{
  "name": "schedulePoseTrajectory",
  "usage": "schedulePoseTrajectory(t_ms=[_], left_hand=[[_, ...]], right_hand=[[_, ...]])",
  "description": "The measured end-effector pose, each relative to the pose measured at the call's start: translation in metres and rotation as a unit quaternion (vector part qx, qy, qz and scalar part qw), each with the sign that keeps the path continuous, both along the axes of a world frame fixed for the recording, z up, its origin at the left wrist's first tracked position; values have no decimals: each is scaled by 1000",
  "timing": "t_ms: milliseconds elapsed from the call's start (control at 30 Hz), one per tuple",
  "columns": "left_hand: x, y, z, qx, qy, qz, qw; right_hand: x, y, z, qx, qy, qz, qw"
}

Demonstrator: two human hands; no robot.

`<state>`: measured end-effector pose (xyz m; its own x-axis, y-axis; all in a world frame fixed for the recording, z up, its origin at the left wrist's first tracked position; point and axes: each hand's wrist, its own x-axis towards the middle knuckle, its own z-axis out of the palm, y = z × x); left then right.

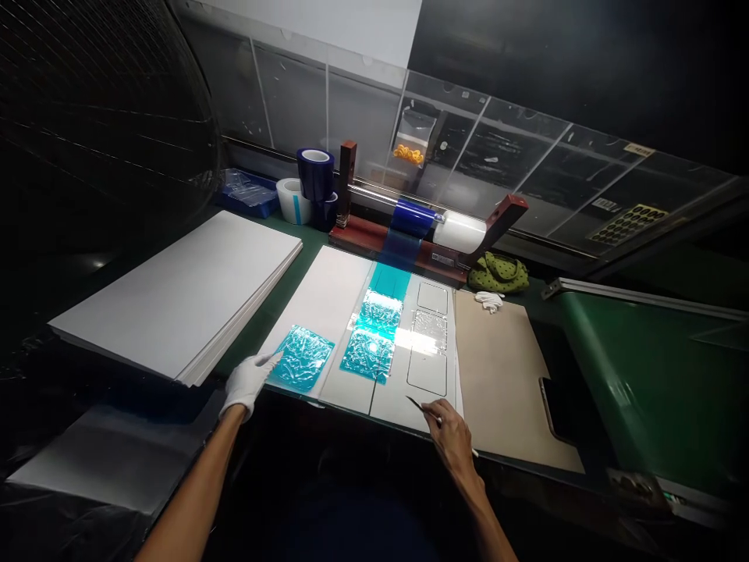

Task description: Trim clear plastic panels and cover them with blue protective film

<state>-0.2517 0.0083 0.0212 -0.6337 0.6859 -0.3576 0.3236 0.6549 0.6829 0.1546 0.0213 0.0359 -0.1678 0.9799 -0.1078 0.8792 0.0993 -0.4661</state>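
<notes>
My left hand (pixel 244 385), in a white glove, reaches to the left edge of a crinkled blue film square (pixel 304 359) lying on the white board (pixel 319 289). Its fingers are stretched out against that edge. In my bare right hand (pixel 450 431) is a slim craft knife (pixel 415 403), its dark pointed blade aimed up and left over the board's front part. Between the hands a strip of blue protective film (pixel 374 332) runs down from the roll, its lower part crinkled. Right of it are black-outlined rounded rectangles (pixel 427 373), one with a clear crinkled piece.
A stack of white sheets (pixel 181 289) lies at left. Behind stands a red-brown roll holder (pixel 374 236) with a blue film roll (pixel 414 217) and white roll (pixel 460 232). Brown board (pixel 497 367), phone (pixel 553 410) and green belt (pixel 655 382) are at right.
</notes>
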Motion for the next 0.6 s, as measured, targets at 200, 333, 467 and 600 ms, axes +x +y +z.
schedulePoseTrajectory(t_ms=[200, 333, 467, 600], left_hand=[[59, 45, 1, 25, 172, -152, 973], [117, 83, -12, 40, 193, -273, 942], [134, 100, -27, 9, 208, -297, 932], [131, 99, -35, 0, 216, -303, 928]], right_hand=[[-37, 57, 11, 51, -7, 39, 998], [-82, 116, 9, 42, -98, 110, 988], [-122, 160, -5, 29, -127, 155, 979], [-151, 182, -17, 16, -143, 195, 970]])
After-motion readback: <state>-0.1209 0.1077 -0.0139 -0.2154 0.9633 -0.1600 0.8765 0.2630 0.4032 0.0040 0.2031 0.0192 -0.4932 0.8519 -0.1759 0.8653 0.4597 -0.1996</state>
